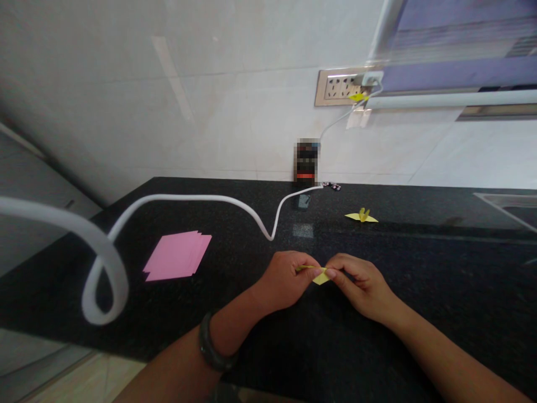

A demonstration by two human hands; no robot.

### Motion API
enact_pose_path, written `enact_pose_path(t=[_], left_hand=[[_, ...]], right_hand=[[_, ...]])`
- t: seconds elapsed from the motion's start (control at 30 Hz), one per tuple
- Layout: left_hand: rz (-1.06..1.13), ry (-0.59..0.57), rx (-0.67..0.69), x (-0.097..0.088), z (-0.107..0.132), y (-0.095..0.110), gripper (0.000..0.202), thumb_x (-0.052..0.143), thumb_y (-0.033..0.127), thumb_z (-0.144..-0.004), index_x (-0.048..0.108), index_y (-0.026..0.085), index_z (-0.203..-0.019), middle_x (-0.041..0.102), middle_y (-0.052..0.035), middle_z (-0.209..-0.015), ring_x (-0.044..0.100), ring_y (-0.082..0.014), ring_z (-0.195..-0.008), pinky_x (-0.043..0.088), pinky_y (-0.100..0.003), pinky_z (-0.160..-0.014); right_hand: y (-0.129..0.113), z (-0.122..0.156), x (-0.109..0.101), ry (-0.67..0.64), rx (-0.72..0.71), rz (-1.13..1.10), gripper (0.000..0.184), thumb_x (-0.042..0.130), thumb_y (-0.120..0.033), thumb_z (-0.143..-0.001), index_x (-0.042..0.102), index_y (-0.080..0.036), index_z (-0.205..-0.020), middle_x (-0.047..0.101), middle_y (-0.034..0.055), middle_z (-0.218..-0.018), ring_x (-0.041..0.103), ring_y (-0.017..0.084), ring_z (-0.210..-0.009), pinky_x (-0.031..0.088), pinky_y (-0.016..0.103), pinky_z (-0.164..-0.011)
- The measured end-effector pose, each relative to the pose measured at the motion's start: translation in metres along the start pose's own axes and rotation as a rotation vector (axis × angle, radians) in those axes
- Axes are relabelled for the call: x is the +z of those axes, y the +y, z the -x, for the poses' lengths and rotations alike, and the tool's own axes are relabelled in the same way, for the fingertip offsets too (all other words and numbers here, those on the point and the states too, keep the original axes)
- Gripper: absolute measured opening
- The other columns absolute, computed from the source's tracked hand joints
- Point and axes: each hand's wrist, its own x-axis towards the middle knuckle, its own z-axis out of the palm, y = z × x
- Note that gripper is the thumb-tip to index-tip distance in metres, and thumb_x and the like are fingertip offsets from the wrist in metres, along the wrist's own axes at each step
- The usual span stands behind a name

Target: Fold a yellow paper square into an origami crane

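Observation:
Both of my hands pinch a small folded piece of yellow paper (321, 277) just above the dark countertop. My left hand (289, 280), with a dark bangle on its wrist, grips the paper's left part between thumb and fingers. On the other side, my right hand (361, 282) pinches the right edge with thumb and forefinger. The fingers cover much of the paper, so its full shape is hidden. Beyond my right hand, a yellow origami crane (363, 216) rests on the counter with its wings spread.
Pink paper squares (178, 256) lie stacked at the left of the black counter (251, 347). A thick white cable (201, 197) loops across the left side. A blurred-out phone-like device (307, 161) leans against the tiled wall below a socket panel (335, 87). A sink edge (503, 210) shows at right.

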Motion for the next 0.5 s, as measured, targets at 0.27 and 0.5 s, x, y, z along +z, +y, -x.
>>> enact_pose_path(t=[0.27,0.5], left_hand=[[-0.034,-0.025,-0.011,0.0016,0.0019,0.0007,0.022,0.043,0.027,-0.078,0.061,0.015,-0.075,0.061,-0.0012,-0.070,0.054,-0.0109,-0.065,0.039,-0.021,-0.061],[0.129,-0.040,-0.102,0.0003,-0.0015,-0.0042,0.031,0.042,0.036,-0.079,0.059,0.014,-0.092,0.064,-0.0043,-0.084,0.057,-0.0126,-0.072,0.042,-0.021,-0.063]], right_hand=[[-0.0047,0.0000,0.0027,0.000,0.007,0.002,0.015,0.041,-0.022,-0.082,0.052,-0.018,-0.072,0.054,0.0018,-0.067,0.050,0.012,-0.062,0.040,0.024,-0.058],[0.0005,-0.0005,-0.0029,0.070,0.046,0.030,0.016,0.042,-0.023,-0.081,0.053,-0.018,-0.071,0.052,0.0011,-0.064,0.050,0.012,-0.059,0.039,0.024,-0.055]])
